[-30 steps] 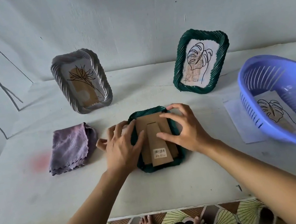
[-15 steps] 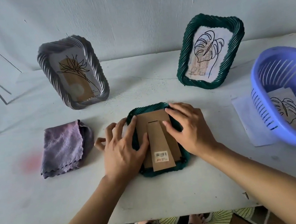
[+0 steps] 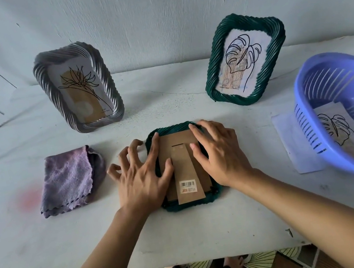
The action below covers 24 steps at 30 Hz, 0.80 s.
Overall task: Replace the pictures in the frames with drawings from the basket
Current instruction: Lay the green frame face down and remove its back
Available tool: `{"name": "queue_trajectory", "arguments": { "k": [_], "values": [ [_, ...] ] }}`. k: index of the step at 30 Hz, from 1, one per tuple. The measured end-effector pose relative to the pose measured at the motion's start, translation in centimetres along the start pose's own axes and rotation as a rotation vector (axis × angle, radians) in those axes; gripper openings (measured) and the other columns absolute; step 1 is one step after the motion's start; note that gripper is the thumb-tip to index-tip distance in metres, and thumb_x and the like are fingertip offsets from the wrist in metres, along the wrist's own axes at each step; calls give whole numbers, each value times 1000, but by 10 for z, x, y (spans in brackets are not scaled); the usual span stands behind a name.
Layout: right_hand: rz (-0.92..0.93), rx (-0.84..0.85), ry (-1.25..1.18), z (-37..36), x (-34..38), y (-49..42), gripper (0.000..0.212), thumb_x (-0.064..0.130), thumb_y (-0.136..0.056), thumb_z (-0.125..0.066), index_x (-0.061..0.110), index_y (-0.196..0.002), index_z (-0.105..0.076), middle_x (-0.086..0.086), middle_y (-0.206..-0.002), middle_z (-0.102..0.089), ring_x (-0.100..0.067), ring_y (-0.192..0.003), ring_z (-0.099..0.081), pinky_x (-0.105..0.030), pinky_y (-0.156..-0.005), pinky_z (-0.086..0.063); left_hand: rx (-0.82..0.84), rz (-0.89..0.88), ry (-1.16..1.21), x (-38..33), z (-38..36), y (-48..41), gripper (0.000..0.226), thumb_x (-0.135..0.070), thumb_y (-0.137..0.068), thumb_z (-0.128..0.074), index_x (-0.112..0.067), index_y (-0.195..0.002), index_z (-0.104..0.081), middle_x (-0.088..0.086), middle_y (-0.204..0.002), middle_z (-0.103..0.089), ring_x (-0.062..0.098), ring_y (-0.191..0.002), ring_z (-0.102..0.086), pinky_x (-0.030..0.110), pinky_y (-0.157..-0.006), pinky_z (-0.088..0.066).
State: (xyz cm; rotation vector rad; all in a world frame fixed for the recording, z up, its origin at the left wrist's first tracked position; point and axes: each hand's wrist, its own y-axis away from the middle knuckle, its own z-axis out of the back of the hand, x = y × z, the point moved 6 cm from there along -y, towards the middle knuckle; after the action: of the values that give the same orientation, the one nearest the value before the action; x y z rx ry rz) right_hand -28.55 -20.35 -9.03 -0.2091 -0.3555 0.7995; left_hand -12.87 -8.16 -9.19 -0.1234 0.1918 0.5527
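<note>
Table (image 3: 187, 236) bears face-down frame (image 3: 190, 204); barcode sticker (image 3: 188, 186) on back (image 3: 178, 141)

White table (image 3: 187, 236) with frames (image 3: 214, 70), cloth (image 3: 70, 181), basket (image 3: 309, 129)

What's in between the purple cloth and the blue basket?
Head view: the face-down green frame lies there, the left hand and right hand on its cardboard back; a white sheet lies by the basket.

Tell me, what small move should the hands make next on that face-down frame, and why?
Probably free the cardboard back and lift it out. The green frame lies face down with that back in place, the left hand and right hand both press on it, and a drawing waits in the basket.
</note>
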Motion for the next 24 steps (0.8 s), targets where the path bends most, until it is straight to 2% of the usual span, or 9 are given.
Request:
{"name": "queue_trajectory", "arguments": {
  "k": [10, 16, 19, 21, 24],
  "values": [
    [-14, 22, -36, 1, 0, 1, 49, 40, -100, -40, 14, -140, -53, -5, -141, -50, -23, -126, -50, -44, -94, -45, 46, 51, 86, 0, 4, -11, 70, -74, -79, -23, -61, -147, -24, -7, -128, -30, 21, -124, -28, 46, -92, -23],
    [-49, 36, -156, 4, -2, 2, 55, 48, -98, -38, 16, -140, -53, -3, -139, -54, -23, -128, -50, -45, -99, -45, 2, 23, 46, -1, 4, -5, 71, -73, -83, -19, -54, -151, -22, -5, -132, -35, 23, -122, -31, 45, -92, -25],
    [-110, 5, -357, 9, -8, 4, 58, 51, -97, -39, 15, -140, -54, -2, -137, -58, -19, -129, -50, -40, -106, -42, 15, 43, 164, 6, 6, -3, 75, -75, -83, -17, -50, -152, -25, -8, -136, -41, 21, -129, -32, 46, -99, -23],
    [-138, -38, -480, 15, -13, 10, 56, 51, -94, -44, 16, -134, -59, 0, -131, -60, -15, -126, -50, -38, -107, -42, 36, 44, 289, 15, 7, 3, 77, -76, -80, -17, -48, -151, -32, -10, -141, -43, 16, -133, -32, 41, -100, -19],
    [-92, -20, -551, 22, -16, 30, 47, 49, -89, -58, 20, -126, -66, 6, -129, -60, -8, -126, -48, -34, -109, -40, 65, -51, 409, 27, 10, 20, 77, -75, -82, -24, -41, -150, -40, -12, -151, -41, 11, -141, -32, 34, -107, -16]
  ]
}}
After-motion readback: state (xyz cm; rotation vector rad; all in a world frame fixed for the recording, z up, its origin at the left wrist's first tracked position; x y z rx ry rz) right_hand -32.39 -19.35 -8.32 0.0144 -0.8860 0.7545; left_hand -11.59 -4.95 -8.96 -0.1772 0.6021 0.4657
